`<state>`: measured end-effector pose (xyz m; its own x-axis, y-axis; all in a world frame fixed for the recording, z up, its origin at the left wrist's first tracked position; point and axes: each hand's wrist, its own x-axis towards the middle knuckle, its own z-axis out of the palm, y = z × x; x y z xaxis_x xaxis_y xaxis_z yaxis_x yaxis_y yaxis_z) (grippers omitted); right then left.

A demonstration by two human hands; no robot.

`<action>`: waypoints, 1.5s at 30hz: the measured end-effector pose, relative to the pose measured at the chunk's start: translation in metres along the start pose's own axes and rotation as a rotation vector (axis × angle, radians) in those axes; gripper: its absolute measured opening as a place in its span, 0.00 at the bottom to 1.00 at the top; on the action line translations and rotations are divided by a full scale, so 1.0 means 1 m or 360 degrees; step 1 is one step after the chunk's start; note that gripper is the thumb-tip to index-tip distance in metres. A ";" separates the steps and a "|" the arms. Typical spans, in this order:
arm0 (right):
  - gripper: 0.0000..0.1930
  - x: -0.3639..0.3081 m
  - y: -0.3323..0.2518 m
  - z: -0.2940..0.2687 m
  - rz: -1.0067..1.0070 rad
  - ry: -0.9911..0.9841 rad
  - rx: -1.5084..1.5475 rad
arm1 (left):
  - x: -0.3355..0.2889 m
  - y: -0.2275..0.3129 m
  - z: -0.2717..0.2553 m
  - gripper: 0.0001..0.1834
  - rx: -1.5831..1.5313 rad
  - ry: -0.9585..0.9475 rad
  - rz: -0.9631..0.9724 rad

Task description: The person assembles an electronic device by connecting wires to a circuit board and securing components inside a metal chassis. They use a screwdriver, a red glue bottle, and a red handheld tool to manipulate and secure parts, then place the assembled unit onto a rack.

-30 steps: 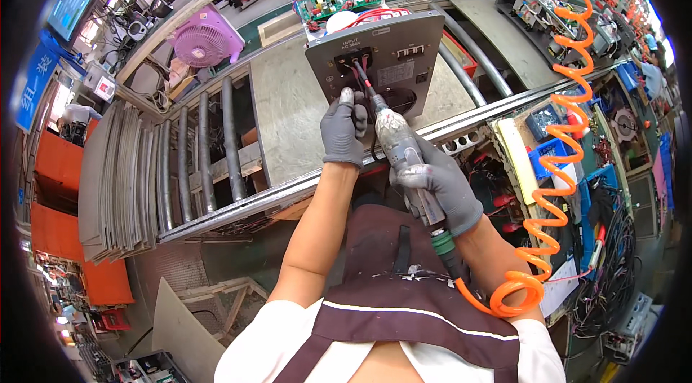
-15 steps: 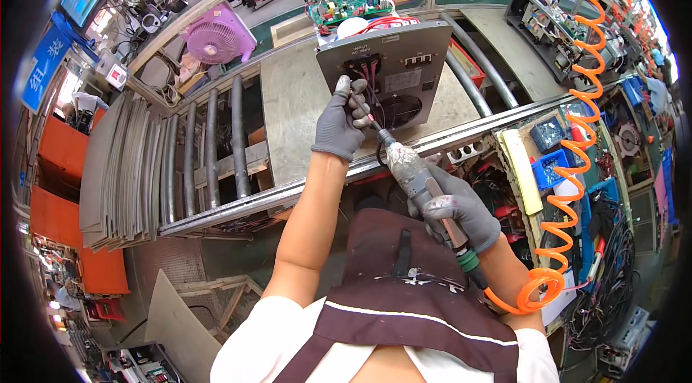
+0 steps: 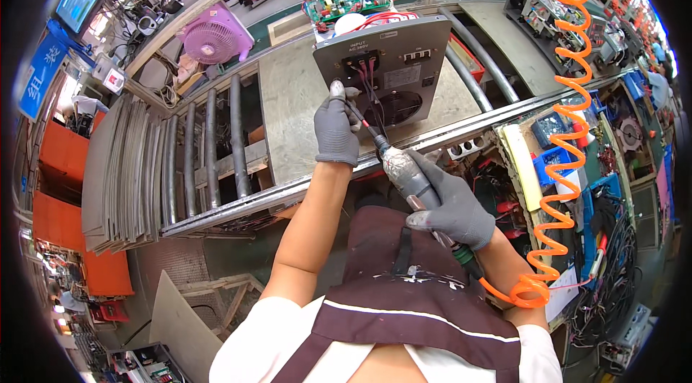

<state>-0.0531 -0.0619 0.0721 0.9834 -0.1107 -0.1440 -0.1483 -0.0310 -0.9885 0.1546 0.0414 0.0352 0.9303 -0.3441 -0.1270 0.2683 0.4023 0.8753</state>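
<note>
My right hand [image 3: 461,211], in a grey glove, is wrapped round the body of an air screwdriver [image 3: 412,179]. The tool slants up and left, with an orange coiled hose [image 3: 531,291] at its rear. My gloved left hand [image 3: 336,127] is closed round the front of the long bit; whether a screw sits at its tip is hidden by the fingers. Just beyond the fingers stands a grey metal panel [image 3: 405,58] with a round fan opening [image 3: 396,108], switches and dark wires hanging from an inlet. A green circuit board [image 3: 349,2] and red wires show behind the panel.
The unit stands on a flat board [image 3: 287,112] over a roller conveyor [image 3: 238,139]. Stacked grey sheets [image 3: 119,174] lean at the left, near a purple fan [image 3: 214,42]. Blue parts bins [image 3: 553,166] and cables [image 3: 609,289] lie to the right.
My left hand has drawn slightly down and away from the panel's inlet. The screwdriver points up a little more steeply, and my right-hand grip has shifted along its body.
</note>
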 end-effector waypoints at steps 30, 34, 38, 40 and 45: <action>0.46 0.015 -0.001 0.016 -0.0049 0.0259 0.0712 | 0.026 -0.045 0.009 0.06 0.0352 0.0279 0.0726; 0.44 0.015 -0.015 0.012 0.0060 0.0192 0.0724 | 0.024 -0.049 0.013 0.07 0.0352 0.0319 0.0901; 0.42 0.019 -0.022 0.017 0.0086 0.0162 0.0838 | 0.030 -0.055 0.007 0.06 0.0375 0.0326 0.0989; 0.42 0.020 -0.021 0.020 0.0059 0.0164 0.0840 | 0.033 -0.056 0.007 0.06 0.0373 0.0314 0.0982; 0.38 0.018 -0.016 0.029 0.0034 0.0188 0.0926 | 0.040 -0.059 0.008 0.05 0.0468 0.0286 0.1136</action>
<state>-0.0297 -0.0350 0.0837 0.9575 -0.2162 -0.1910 -0.0531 0.5187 -0.8533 0.1738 -0.0028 -0.0174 0.8855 0.0649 0.4602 -0.4623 0.2247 0.8578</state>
